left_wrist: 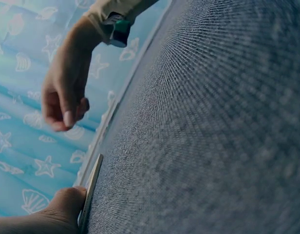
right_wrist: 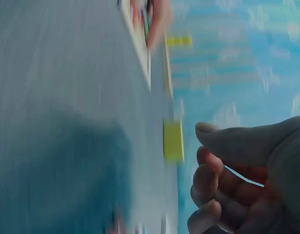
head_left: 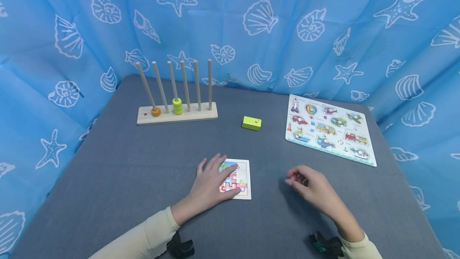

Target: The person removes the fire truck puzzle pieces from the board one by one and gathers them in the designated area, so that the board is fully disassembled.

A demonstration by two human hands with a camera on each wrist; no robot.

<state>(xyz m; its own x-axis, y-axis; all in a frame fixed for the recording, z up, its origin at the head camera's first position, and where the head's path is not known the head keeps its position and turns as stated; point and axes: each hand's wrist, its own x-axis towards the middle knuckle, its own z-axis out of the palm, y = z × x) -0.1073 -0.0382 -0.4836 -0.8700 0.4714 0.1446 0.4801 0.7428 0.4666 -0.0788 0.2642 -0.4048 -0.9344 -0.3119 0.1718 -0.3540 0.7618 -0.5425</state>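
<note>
On my feed: one curtain [head_left: 223,23], one table [head_left: 143,159], one left hand [head_left: 211,182], one right hand [head_left: 314,187], one jigsaw puzzle [head_left: 244,181].

Beyond both hands hangs the shell-print curtain; the grey table spreads beneath them. I count one picture board [head_left: 341,153] beyond and right of the right hand, and one rack [head_left: 197,116] with six pegs [head_left: 210,83] beyond and left of the left hand. My left hand lies spread over the jigsaw puzzle, fingers straight and gripping nothing, thumb touching it. My right hand hovers well to its right, fingers relaxed in a loose curl; I see nothing in them. One yellow-green block [head_left: 251,123] lies beyond the hands, between them. On the rack, I cannot tell the number of green beads [head_left: 177,106]; there is one orange bead [head_left: 155,112].
</note>
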